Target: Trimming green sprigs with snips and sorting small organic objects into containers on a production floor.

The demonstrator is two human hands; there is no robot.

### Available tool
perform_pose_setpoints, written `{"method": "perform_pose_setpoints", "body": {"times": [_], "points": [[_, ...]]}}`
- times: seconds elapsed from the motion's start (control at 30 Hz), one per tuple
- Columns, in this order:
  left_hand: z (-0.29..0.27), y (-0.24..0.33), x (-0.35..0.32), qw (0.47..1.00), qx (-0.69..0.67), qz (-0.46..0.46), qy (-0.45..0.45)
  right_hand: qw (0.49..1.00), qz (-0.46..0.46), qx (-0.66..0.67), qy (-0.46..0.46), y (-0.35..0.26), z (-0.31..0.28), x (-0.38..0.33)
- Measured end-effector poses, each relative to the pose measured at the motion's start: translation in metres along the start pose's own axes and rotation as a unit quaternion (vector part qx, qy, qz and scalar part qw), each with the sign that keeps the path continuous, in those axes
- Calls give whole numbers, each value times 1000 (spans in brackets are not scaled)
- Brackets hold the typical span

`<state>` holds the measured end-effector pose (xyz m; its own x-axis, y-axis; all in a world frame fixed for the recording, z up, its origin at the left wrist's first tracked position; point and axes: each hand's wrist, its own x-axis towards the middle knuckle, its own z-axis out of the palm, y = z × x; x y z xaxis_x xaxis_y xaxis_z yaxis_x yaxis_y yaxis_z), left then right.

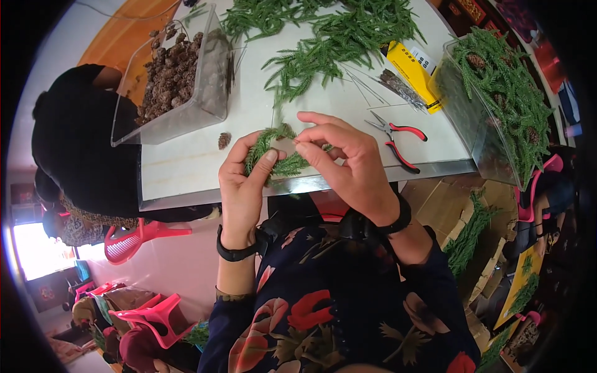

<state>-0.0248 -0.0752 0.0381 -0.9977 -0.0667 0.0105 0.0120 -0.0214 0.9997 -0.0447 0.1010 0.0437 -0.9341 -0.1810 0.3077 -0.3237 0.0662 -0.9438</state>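
Left hand (241,180) and right hand (346,163) both pinch 1 green sprig (278,152) at table's near edge (186,171). Farther: small pine cone (224,140) left, red pliers (398,140) right. Far: clear bin of cones (177,74), loose greenery pile (336,34).

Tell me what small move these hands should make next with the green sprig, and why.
Probably reach for the loose pine cone with the left hand. Both hands already pinch the green sprig over the table edge, the right hand pressing from above. The cone lies just left of the left hand, and the tub at right holds sprigs with cones among them.
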Motion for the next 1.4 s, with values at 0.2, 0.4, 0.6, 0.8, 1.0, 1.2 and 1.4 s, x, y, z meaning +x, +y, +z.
{"method": "perform_pose_setpoints", "body": {"times": [0.2, 0.4, 0.6, 0.8, 1.0, 1.2, 1.4], "points": [[-2, -5, 2, 996, -69, -41, -34, 997, 63, 27, -33, 6, -3, -4], [-3, -6, 3, 984, -156, -81, 7, 966, 161, 200, 32, 11, -20, -4], [-10, 0, 8, 974, -188, -107, 65, 948, 196, 249, 41, 12, -26, -11], [-4, 0, 5, 974, -190, -114, 49, 912, 244, 330, 9, 14, -23, -14], [1, 3, -1, 999, 4, -31, 6, 956, 178, 232, 0, 6, -24, -10], [10, 5, -4, 1000, 28, -2, -3, 972, 169, 134, -89, 17, -8, -7], [0, 4, -1, 987, -138, -71, 51, 955, 203, 218, -17, 25, 2, -19]]}}
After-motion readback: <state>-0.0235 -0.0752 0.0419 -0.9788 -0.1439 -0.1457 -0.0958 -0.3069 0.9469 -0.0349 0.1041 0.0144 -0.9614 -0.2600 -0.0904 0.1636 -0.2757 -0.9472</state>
